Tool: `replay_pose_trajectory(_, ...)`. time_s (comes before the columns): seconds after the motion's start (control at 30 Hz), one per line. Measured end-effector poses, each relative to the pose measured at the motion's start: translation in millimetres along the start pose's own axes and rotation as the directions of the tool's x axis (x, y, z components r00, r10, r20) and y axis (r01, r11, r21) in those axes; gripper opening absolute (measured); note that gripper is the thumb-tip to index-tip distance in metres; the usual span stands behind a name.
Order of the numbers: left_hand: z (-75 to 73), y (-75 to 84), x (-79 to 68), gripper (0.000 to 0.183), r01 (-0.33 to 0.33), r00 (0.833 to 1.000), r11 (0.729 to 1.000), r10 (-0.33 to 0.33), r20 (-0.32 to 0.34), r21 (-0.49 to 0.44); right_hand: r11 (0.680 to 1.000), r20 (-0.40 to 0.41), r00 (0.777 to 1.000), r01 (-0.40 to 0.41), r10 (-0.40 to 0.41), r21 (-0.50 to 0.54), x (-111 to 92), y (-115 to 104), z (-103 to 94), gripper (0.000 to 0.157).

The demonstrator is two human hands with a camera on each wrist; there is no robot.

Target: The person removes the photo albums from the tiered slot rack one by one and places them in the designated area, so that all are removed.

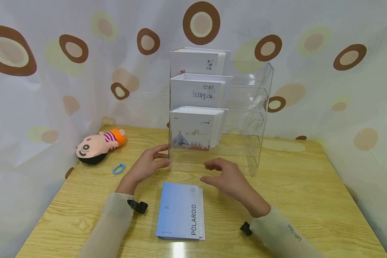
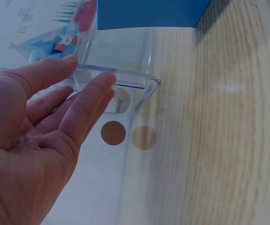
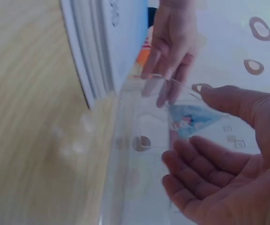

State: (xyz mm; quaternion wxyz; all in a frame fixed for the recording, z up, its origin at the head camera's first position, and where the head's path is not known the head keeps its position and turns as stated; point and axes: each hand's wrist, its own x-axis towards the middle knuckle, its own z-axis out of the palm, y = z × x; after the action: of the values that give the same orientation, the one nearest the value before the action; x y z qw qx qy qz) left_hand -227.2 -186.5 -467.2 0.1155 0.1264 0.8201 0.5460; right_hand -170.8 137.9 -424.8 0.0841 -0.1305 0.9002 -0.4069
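A clear acrylic rack [image 1: 257, 127] with stacked tiers stands at the back of the table. My left hand [image 1: 148, 165] is at the rack's lower left edge, fingers extended; in the left wrist view its fingertips overlap the rack's front corner. Before the rack's bottom tier, my right hand [image 1: 230, 178] hovers with fingers loosely bent and nothing in them. Between my forearms lies a pale blue photo album [image 1: 177, 211] marked POLAROID, its cover facing up. White albums fill the left part of three tiers: a lower one with a tent picture [image 1: 191, 130], a middle one [image 1: 188, 93] and a top one [image 1: 193, 61].
To the left lies a plush doll [image 1: 98, 145] with an orange and striped body. A small blue band [image 1: 118, 168] rests near it. Behind the wooden table [image 1: 296, 200] hangs a white sheet [image 1: 303, 64] with brown ring patterns.
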Motion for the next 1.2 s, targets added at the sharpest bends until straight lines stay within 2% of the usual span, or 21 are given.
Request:
replay_pose_trajectory(0.1, -0.1, 0.0, 0.1, 0.068, -0.001, 1.000, 1.000, 0.001, 0.003, -0.005, 0.999, -0.025, 0.998, 0.049, -0.049, 0.000, 4.1, -1.4, -10.2, 0.050)
replay_pose_trajectory(0.27, 0.0, 0.1, -0.9, 0.067, -0.012, 1.000, 1.000, 0.012, 0.006, 0.000, 0.997, -0.084, 0.994, 0.075, -0.075, 0.006, 10.7, -8.7, -27.0, 0.050)
replay_pose_trajectory(0.63, 0.6, 1.9, -0.9, 0.067, -0.006, 1.000, 1.000, 0.006, 0.003, 0.011, 0.994, -0.166, 0.985, 0.068, -0.053, 0.090, 28.5, -19.4, -61.9, 0.054)
replay_pose_trajectory(0.87, -0.1, 3.2, -1.9, 0.067, -0.013, 1.000, 1.000, 0.013, 0.006, 0.003, 0.988, -0.236, 0.972, 0.028, 0.010, 0.154, 41.4, -19.1, -80.1, 0.053)
replay_pose_trajectory(1.1, 0.1, 1.5, -2.3, 0.067, -0.019, 1.000, 1.000, 0.019, 0.013, -0.007, 0.974, -0.312, 0.950, 0.054, 0.017, 0.218, 50.2, -20.5, -86.4, 0.060)
replay_pose_trajectory(1.2, -0.1, 2.5, -2.1, 0.067, -0.021, 1.000, 1.000, 0.021, 0.014, -0.003, 0.966, -0.318, 0.948, 0.071, 0.013, 0.250, 55.2, -20.3, -86.9, 0.061)
